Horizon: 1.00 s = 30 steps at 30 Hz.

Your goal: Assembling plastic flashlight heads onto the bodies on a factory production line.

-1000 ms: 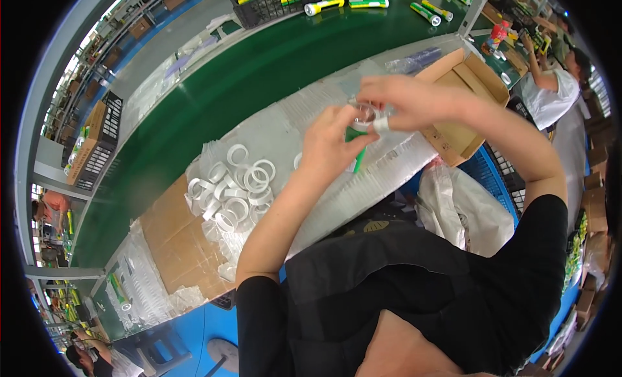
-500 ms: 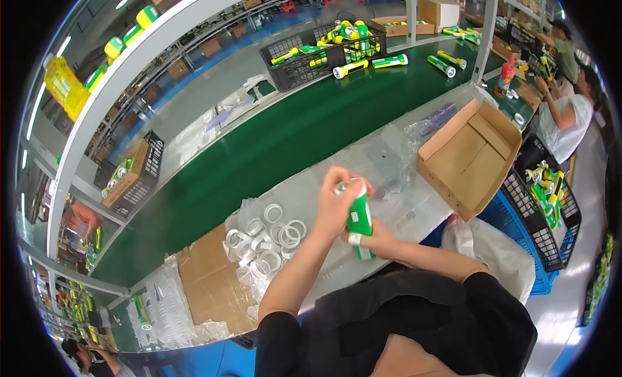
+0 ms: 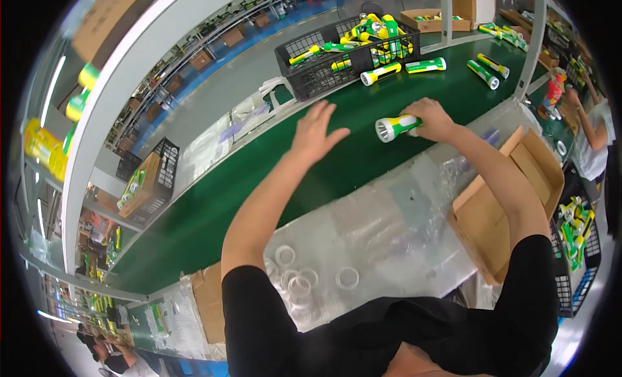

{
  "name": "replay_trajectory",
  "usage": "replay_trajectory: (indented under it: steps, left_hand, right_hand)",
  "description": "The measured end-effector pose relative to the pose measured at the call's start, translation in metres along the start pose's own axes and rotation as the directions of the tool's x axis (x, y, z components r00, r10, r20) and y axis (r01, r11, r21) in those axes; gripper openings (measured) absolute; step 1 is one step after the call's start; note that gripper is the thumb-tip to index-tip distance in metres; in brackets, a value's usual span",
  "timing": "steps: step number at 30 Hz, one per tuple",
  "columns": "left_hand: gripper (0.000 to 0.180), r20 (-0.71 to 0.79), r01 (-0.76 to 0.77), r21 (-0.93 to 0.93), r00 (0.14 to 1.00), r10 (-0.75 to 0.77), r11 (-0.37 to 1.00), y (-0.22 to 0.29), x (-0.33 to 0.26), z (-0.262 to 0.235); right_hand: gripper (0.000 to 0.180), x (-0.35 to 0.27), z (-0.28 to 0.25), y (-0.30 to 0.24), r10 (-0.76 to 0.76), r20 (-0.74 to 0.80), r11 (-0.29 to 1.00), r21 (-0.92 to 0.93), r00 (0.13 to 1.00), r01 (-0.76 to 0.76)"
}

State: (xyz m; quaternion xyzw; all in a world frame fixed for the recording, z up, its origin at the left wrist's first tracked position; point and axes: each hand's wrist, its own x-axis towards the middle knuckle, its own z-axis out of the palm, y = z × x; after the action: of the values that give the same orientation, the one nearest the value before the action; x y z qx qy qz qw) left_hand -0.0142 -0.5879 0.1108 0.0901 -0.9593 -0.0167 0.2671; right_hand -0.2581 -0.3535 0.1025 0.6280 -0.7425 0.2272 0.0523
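Both hands reached out: right hand [image 3: 433, 117] apparently gripping flashlight [image 3: 396, 127], left hand [image 3: 315, 132] fingers spread.

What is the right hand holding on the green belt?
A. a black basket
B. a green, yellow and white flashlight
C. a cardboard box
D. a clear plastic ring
B: the right hand grips a flashlight lying on the green belt, while the left hand is open and holds nothing.
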Motion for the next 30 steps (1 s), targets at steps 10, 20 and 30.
replay_trajectory:
  steps: [10, 20, 30]
  left_hand:
    - [0.087, 0.101, 0.342, 0.311, 0.916, -0.389, 0.887, -0.182, 0.141, 0.084]
    - [0.073, -0.019, 0.382, 0.621, 0.880, -0.474, 0.684, -0.183, 0.152, 0.103]
    - [0.057, 0.038, 0.357, 0.432, 0.910, -0.412, 0.828, -0.157, 0.163, 0.092]
  right_hand:
    - [0.051, 0.075, 0.041, 0.126, 0.031, 0.097, 0.865, -0.501, 0.995, 0.022]
    - [0.046, 0.087, 0.052, 0.101, -0.015, 0.115, 0.931, -0.362, 0.993, 0.056]
    - [0.038, 0.091, 0.078, 0.067, -0.198, 0.150, 0.938, -0.258, 0.969, 0.232]
